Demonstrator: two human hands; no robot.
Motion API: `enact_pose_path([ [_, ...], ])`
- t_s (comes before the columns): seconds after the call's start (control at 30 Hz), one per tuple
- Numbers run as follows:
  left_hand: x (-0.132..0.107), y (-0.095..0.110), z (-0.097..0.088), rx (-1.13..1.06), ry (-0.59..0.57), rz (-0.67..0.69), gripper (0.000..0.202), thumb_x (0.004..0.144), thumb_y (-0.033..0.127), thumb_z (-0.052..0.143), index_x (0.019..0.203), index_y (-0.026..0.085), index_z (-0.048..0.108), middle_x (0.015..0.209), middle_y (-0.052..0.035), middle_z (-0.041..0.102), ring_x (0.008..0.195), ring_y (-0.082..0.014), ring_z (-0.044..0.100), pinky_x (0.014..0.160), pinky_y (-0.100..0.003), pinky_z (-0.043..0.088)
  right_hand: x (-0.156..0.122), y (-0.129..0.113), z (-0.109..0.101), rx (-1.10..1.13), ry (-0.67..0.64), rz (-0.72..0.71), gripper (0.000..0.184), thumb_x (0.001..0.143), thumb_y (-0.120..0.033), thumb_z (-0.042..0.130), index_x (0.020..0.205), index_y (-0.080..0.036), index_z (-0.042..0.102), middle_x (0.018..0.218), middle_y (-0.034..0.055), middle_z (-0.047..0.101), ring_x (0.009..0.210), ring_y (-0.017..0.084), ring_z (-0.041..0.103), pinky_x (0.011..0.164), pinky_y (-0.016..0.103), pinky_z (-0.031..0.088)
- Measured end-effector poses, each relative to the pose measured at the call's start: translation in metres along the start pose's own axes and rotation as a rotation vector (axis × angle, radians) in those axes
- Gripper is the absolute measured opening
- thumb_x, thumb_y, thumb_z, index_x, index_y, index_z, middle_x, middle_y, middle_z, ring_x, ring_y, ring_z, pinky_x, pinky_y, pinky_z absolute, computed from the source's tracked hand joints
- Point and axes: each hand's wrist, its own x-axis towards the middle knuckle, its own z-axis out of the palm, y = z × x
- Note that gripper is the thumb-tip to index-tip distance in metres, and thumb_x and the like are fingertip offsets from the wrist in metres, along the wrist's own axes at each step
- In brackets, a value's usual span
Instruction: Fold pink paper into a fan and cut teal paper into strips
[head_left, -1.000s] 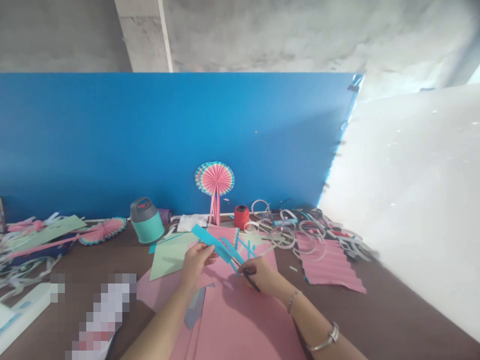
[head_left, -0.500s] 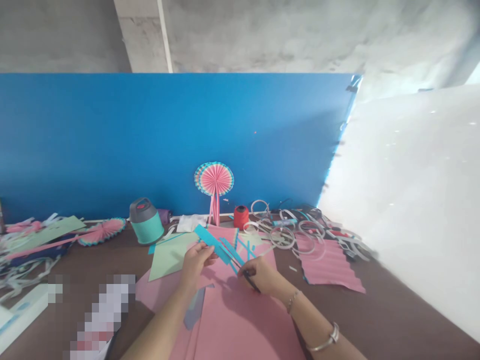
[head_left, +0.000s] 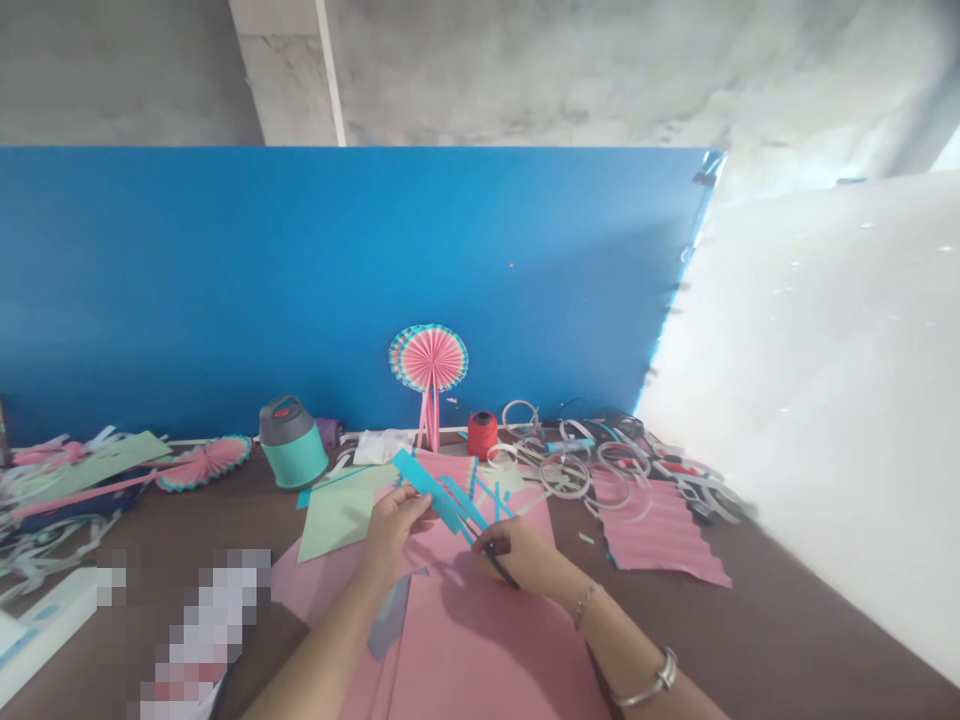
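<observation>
My left hand (head_left: pixel 390 528) pinches a blue paper strip (head_left: pixel 429 488) and holds it up above a large pink paper sheet (head_left: pixel 480 650). My right hand (head_left: pixel 521 553) is closed round black-handled scissors (head_left: pixel 491 556), whose blades point up-left into the blue paper. Thin blue slivers (head_left: pixel 484 492) hang from the cut end. Both hands are close together, over the middle of the brown table (head_left: pixel 765 640).
A light green sheet (head_left: pixel 337 510) lies left of the hands, a pleated pink sheet (head_left: pixel 660 535) right. At the back stand a teal jug (head_left: pixel 291 442), a red thread spool (head_left: pixel 482 433), a pink paper fan (head_left: pixel 429 358) and several tape rings (head_left: pixel 570 470). Paper scraps (head_left: pixel 52 490) lie at the left edge. A blue board (head_left: pixel 300 280) backs the table.
My right hand with the scissors has crept slightly left and up along the blue strip. The left hand keeps its grip and hardly moves.
</observation>
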Motion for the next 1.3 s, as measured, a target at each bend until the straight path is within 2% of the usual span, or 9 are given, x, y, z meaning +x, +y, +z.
enact_pose_path([
  [0.23,-0.007,0.001,0.007,0.014,-0.056,-0.013,0.030,0.055,0.038,0.073,0.072,0.015,0.064,0.065,-0.0034,0.068,0.061,-0.0157,0.065,0.055,-0.022,0.048,0.005,0.007,0.006,0.035,0.027,0.032,0.023,0.064,-0.027,0.060,0.079,-0.012,0.069,0.051,-0.0013,0.056,0.041,0.006,0.041,0.038,0.017,0.030],
  [0.43,-0.008,-0.005,0.010,0.021,-0.117,-0.030,0.028,0.058,0.038,0.072,0.072,0.015,0.064,0.068,-0.0052,0.070,0.064,-0.0168,0.066,0.056,-0.022,0.049,0.004,0.003,0.006,0.007,0.067,0.019,0.018,0.063,-0.027,0.061,0.072,-0.012,0.067,0.047,-0.0039,0.050,0.040,0.006,0.036,0.037,0.017,0.027],
  [0.7,-0.007,-0.003,0.009,-0.007,-0.109,-0.035,0.029,0.054,0.036,0.075,0.070,0.015,0.062,0.062,-0.0024,0.068,0.058,-0.0147,0.065,0.054,-0.021,0.049,0.010,0.017,0.009,0.080,0.040,0.020,0.018,0.063,-0.027,0.061,0.074,-0.012,0.065,0.050,-0.0035,0.050,0.042,0.006,0.037,0.039,0.018,0.029],
  [1.3,-0.007,-0.002,0.009,-0.016,-0.118,-0.046,0.031,0.052,0.036,0.076,0.070,0.015,0.063,0.063,-0.0018,0.068,0.057,-0.0135,0.064,0.053,-0.020,0.048,0.007,0.009,0.008,0.142,0.046,0.050,0.021,0.061,-0.021,0.056,0.075,-0.011,0.067,0.048,-0.0034,0.052,0.039,0.005,0.039,0.037,0.017,0.029],
])
